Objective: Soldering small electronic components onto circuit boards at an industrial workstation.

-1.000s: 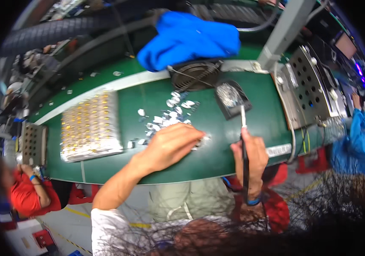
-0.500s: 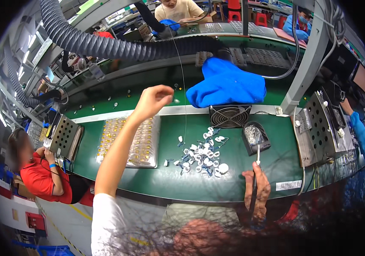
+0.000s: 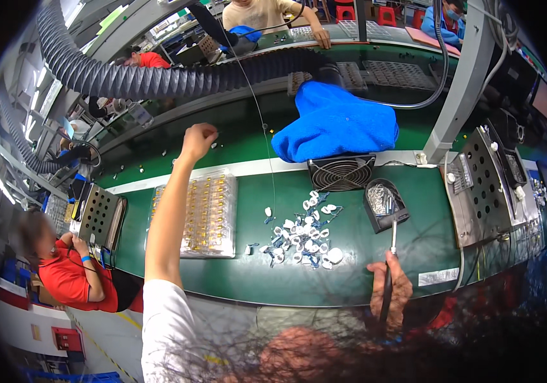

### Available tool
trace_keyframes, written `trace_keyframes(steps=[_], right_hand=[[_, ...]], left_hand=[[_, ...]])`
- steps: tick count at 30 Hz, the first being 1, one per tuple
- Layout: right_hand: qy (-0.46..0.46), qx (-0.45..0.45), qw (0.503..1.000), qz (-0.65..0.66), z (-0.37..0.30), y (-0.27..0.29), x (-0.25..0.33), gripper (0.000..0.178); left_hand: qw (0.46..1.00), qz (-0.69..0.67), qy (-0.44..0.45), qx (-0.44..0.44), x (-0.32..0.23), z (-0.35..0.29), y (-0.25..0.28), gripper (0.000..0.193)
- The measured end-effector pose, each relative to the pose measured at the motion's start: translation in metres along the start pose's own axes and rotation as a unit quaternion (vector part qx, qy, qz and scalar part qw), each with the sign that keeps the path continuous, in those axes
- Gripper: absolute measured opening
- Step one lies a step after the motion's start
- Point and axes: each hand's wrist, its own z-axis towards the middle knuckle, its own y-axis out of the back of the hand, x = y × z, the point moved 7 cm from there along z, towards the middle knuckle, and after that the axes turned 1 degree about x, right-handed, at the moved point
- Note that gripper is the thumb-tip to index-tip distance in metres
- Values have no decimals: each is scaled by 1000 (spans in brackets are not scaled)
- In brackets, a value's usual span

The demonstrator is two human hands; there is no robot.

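Observation:
My left hand (image 3: 198,140) is stretched over the green conveyor belt (image 3: 241,127), beyond the clear plastic tray (image 3: 225,252) with rows of yellow-tipped parts. Its fingers are pinched together; what they hold, if anything, is too small to name. Low on the right, my right hand (image 3: 393,290) is closed round a soldering iron (image 3: 394,239) with a dark handle and a pale, slim shaft. The iron's tip points at a black open box (image 3: 393,219) of silvery bits. Between my hands lies a heap of small white parts with dark blue wires (image 3: 308,233).
A black fan (image 3: 341,173) stands behind the heap, with a blue cloth (image 3: 340,124) above it. A ribbed grey hose (image 3: 158,73) crosses overhead, and a thin wire (image 3: 265,127) hangs down. Perforated metal boxes (image 3: 99,217) flank the bench. A person in red (image 3: 69,274) is at left.
My left hand has moved left over the belt. My right hand stays low with the iron. Across the belt, another person's arm now reaches down to the far bench.

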Motion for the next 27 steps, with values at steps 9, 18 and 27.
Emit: trace_keyframes(steps=[9,18,27], right_hand=[[1,6,1000,7,0,1,4,43],[13,31,998,-44,9,6,17,43],[23,65,998,15,12,-5,35,30]], left_hand=[[994,31,-47,96,10,-6,-30,21],[978,-77,-135,140,-147,-83,-4,17],[969,-233,-85,22,-232,-203,18,14]])
